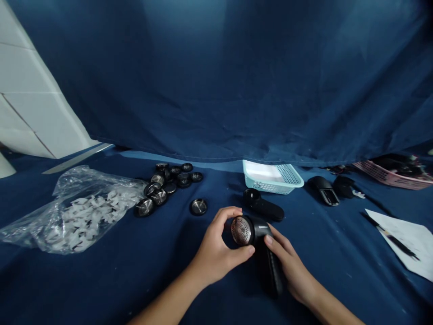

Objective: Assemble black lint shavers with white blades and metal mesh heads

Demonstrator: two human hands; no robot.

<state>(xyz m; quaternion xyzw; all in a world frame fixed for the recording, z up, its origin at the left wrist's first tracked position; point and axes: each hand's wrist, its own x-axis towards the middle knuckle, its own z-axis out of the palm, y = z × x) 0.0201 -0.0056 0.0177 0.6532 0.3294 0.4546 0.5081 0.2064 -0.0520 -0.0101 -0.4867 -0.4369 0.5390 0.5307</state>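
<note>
On the dark blue cloth, nearest the camera, a black fabric shaver is held between both hands, with its round mesh head tilted up. The left hand is curled around the head, its fingers and thumb spread apart and clasping the rim from either side. The right hand is laid along the body, its fingers close together and its thumb pressed on the housing. Work on the head appears to be the step in hand, and a firm turn or lift of it is judged to be what this hold calls for.

Just beyond, a second black shaver body is laid down. To the left, a loose steel-mesh cap, a heap of similar caps and a clear plastic bag of white pieces are spread. To the right, a black pen lies on a sheet of paper. Farther back, a pale teal basket, black shaver parts and a pink basket are set before a hanging blue curtain.
</note>
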